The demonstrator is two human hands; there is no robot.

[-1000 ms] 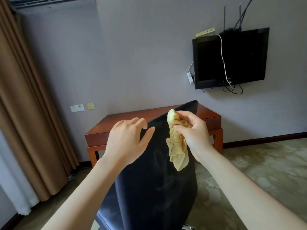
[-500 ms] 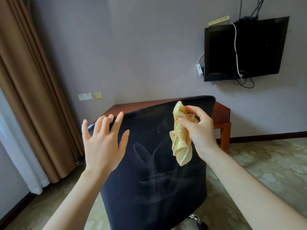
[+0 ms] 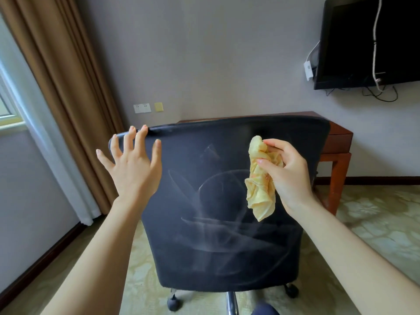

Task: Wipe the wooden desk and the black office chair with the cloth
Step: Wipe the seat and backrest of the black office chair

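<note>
- Head view: left hand (image 3: 134, 164) open, fingers spread, tips at the top rim of the black fabric office chair (image 3: 216, 223); contact unclear.
- Right hand (image 3: 288, 169) pinches the crumpled yellow cloth (image 3: 261, 178), tail hanging below the fingers, in front of the backrest.
- Red-brown wooden desk (image 3: 338, 142) sits beyond the fingertips, mostly hidden.
- Risk: unbraced, the chair rolls on its castors (image 3: 173, 304) or swivels under wiping pressure; the bunched cloth just smears the dusty streaks.

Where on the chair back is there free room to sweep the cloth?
Free: the middle of the chair back, between left hand and right hand holding the cloth, and everything below them. Crowded: its top left corner, at the left fingers.
</note>
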